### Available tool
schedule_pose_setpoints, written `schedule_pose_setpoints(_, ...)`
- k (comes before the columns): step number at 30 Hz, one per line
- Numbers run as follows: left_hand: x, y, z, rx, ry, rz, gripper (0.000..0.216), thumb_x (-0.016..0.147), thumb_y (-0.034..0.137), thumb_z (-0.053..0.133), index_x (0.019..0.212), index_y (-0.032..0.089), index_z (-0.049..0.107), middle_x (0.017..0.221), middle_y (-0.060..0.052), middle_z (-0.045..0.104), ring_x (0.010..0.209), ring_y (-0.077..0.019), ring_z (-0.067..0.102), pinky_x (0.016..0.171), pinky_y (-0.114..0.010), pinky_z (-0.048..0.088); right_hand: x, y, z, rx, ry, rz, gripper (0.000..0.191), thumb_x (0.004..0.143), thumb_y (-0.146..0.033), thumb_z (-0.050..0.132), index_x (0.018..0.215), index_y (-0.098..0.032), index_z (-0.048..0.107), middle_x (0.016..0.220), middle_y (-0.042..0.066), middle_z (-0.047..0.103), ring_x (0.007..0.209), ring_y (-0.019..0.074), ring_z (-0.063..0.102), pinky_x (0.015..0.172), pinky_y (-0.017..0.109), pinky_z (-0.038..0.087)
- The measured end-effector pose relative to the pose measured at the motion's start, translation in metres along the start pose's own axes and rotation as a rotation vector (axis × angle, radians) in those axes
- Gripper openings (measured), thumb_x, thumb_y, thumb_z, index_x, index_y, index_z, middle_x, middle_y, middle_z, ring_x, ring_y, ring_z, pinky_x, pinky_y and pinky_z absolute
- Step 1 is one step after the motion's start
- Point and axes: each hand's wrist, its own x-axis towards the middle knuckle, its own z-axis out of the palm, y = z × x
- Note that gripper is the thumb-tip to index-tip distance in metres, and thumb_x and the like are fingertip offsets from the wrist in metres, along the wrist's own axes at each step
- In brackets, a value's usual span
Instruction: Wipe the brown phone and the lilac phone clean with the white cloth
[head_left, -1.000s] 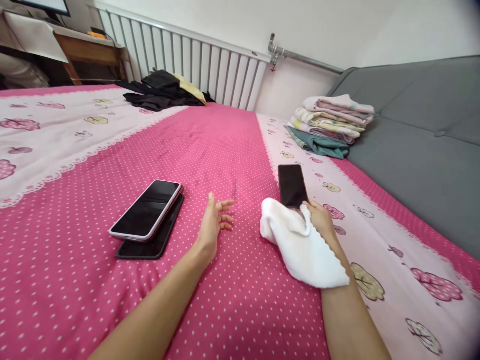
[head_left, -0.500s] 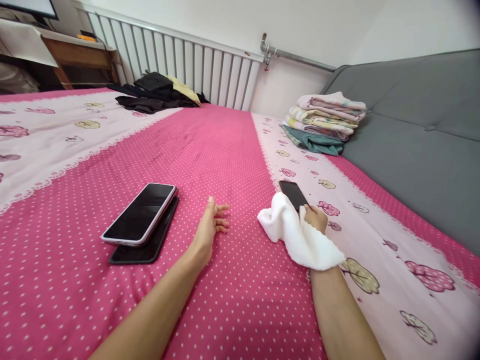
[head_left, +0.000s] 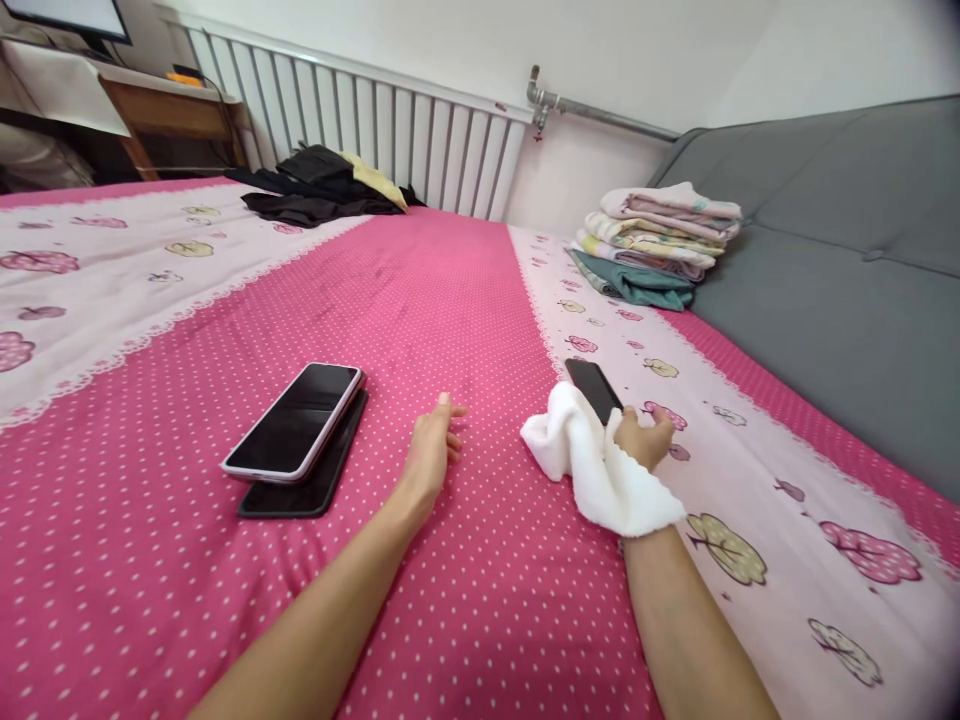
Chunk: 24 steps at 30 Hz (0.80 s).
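Observation:
My left hand (head_left: 433,445) rests palm inward on the pink dotted bedspread, fingers loosely apart and holding nothing. To its left lies a white-edged smartphone (head_left: 296,420), partly on top of a second, dark phone-sized slab (head_left: 341,465). My right hand (head_left: 643,440) is beside the near end of another dark smartphone (head_left: 593,388), its fingers spread. Touching between the thumb and that phone cannot be made out. A crumpled white cloth (head_left: 600,465) lies over the right wrist and part of the hand, and hides the phone's near corner.
The bedspread (head_left: 450,300) spans the bed. Folded fabrics (head_left: 660,240) are stacked at the back right by a grey padded headboard (head_left: 847,230). Dark clothes (head_left: 315,185) lie at the far edge before a white radiator (head_left: 360,105). A desk (head_left: 172,115) stands back left.
My right hand's fingers have opened and shifted right, away from the phone's end. My left hand keeps its place with its fingers curled slightly more. The view has shifted a little.

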Motion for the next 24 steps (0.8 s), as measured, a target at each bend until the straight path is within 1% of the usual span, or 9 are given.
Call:
schedule_pose_setpoints(2,-0.003,-0.001,0.000,0.275,0.051,0.155,0.068,0.092,0.059,0.014,0.106,0.011,0.060,0.096,-0.012,0.055,0.079,-0.0193,0.059,0.076,-0.037,0.050,-0.010,-0.012,-0.003,0.001,0.094,0.020,0.044,0.086,-0.028,0.044,0.126,-0.010,0.043,0.123,0.018,0.055,0.113,0.0263,0.050,0.094,0.039,0.038)
schedule_pose_setpoints(3,-0.006,-0.001,-0.001,0.358,0.064,0.205,0.062,0.092,0.058,0.021,0.108,0.012,0.059,0.104,-0.014,0.054,0.087,-0.0213,0.059,0.083,-0.040,0.049,-0.018,-0.019,-0.005,0.013,0.107,-0.009,0.041,0.086,-0.030,0.044,0.122,-0.010,0.047,0.114,0.016,0.061,0.106,0.0246,0.054,0.089,0.036,0.040)
schedule_pose_setpoints(5,-0.009,0.000,0.000,0.453,0.059,0.265,0.052,0.089,0.054,0.038,0.113,0.013,0.057,0.119,-0.015,0.049,0.103,-0.0255,0.056,0.093,-0.043,0.044,-0.039,-0.031,-0.009,0.015,-0.011,-0.099,0.037,0.087,-0.037,0.043,0.114,-0.013,0.055,0.095,0.011,0.067,0.088,0.0219,0.060,0.077,0.030,0.042)
schedule_pose_setpoints(8,-0.014,-0.004,0.004,0.616,0.024,0.346,0.048,0.087,0.043,0.049,0.119,0.008,0.054,0.130,-0.019,0.045,0.122,-0.0303,0.045,0.103,-0.043,0.036,-0.073,-0.044,-0.018,-0.118,-0.334,-0.251,0.039,0.089,-0.046,0.040,0.098,-0.017,0.065,0.089,0.009,0.069,0.080,0.0210,0.060,0.067,0.027,0.038)
schedule_pose_setpoints(11,-0.023,-0.014,0.008,0.765,-0.071,0.416,0.049,0.086,0.036,0.052,0.126,0.008,0.050,0.140,-0.019,0.042,0.131,-0.0291,0.038,0.110,-0.041,0.029,-0.099,-0.049,-0.030,-0.298,-0.400,-0.317,0.040,0.094,-0.043,0.035,0.101,-0.019,0.066,0.098,0.009,0.069,0.086,0.0196,0.059,0.068,0.025,0.036)
schedule_pose_setpoints(13,-0.035,-0.021,0.006,0.850,-0.132,0.451,0.052,0.087,0.035,0.051,0.131,0.008,0.047,0.142,-0.018,0.042,0.135,-0.0278,0.033,0.113,-0.041,0.024,-0.112,-0.049,-0.040,-0.423,-0.414,-0.267,0.039,0.096,-0.040,0.032,0.108,-0.021,0.063,0.103,0.008,0.068,0.089,0.0184,0.059,0.069,0.024,0.036)
schedule_pose_setpoints(16,-0.064,-0.029,-0.004,0.944,-0.176,0.464,0.059,0.090,0.041,0.045,0.137,0.006,0.040,0.145,-0.020,0.037,0.137,-0.0296,0.028,0.114,-0.044,0.020,-0.130,-0.050,-0.059,-0.491,-0.419,-0.171,0.038,0.096,-0.036,0.033,0.114,-0.019,0.062,0.099,0.011,0.068,0.085,0.0192,0.061,0.068,0.025,0.038)
schedule_pose_setpoints(20,-0.113,-0.033,-0.028,1.023,-0.205,0.472,0.059,0.093,0.048,0.036,0.140,0.012,0.039,0.147,-0.018,0.035,0.138,-0.0297,0.027,0.113,-0.046,0.022,-0.158,-0.050,-0.086,-0.540,-0.417,-0.078,0.041,0.096,-0.036,0.031,0.117,-0.018,0.061,0.094,0.013,0.069,0.082,0.0215,0.063,0.068,0.028,0.042)
schedule_pose_setpoints(24,-0.163,-0.033,-0.058,1.077,-0.236,0.494,0.057,0.094,0.049,0.033,0.141,0.017,0.037,0.148,-0.016,0.033,0.138,-0.0279,0.026,0.113,-0.046,0.024,-0.179,-0.050,-0.115,-0.567,-0.444,-0.035,0.043,0.095,-0.037,0.030,0.118,-0.019,0.062,0.097,0.014,0.069,0.087,0.0231,0.065,0.074,0.031,0.044)
